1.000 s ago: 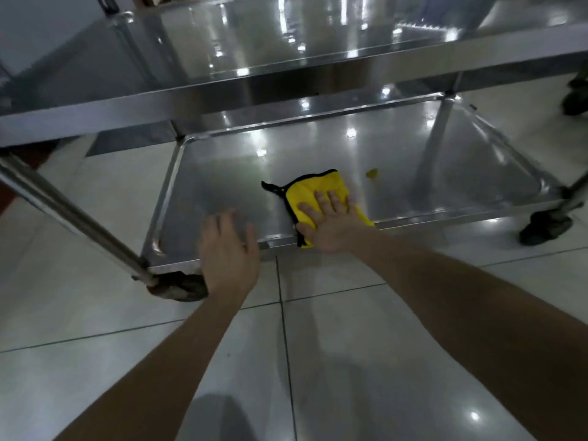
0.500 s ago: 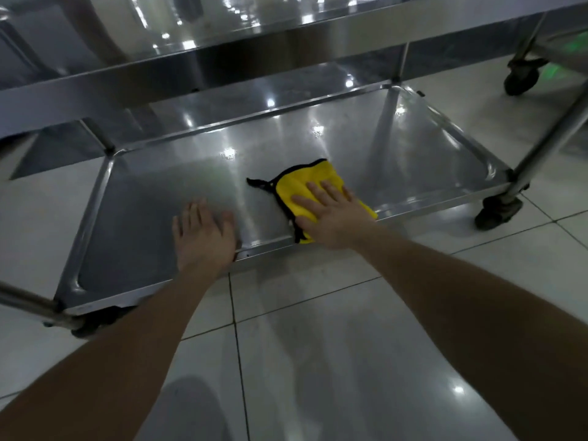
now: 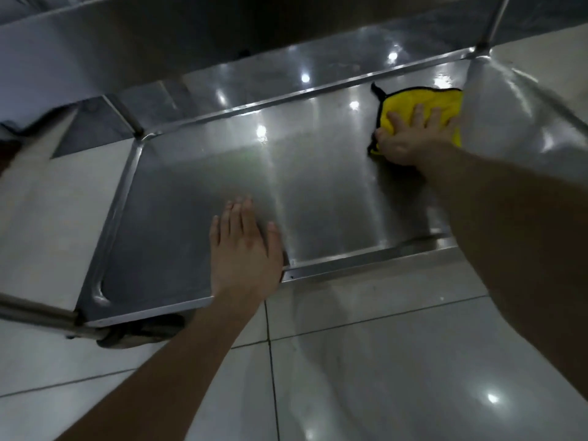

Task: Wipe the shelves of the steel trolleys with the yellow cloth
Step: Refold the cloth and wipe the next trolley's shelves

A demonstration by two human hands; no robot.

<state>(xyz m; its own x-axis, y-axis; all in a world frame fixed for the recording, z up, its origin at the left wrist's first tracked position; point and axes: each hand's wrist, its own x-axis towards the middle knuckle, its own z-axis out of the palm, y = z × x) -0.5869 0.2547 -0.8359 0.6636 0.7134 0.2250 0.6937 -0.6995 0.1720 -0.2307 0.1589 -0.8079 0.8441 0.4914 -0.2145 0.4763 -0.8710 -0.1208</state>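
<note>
The steel trolley's bottom shelf [image 3: 197, 186] fills the middle of the view, a shallow tray with a raised rim. A yellow cloth [image 3: 423, 101] with a black edge lies flat near the shelf's far right corner. My right hand [image 3: 410, 135] presses on it with spread, straight fingers. My left hand [image 3: 245, 249] rests flat on the shelf's near edge, fingers straight and holding nothing.
The trolley's upper shelf [image 3: 127, 46] overhangs the back of the view. A black caster [image 3: 140, 331] sits under the near left corner, beside a steel leg [image 3: 35, 310]. Another upright [image 3: 494, 23] stands at the far right corner. Glossy white floor tiles [image 3: 366, 377] surround the trolley.
My right hand has slid the cloth from the shelf's near edge to its far right area. My left hand stays on the near edge. The camera has moved lower and closer.
</note>
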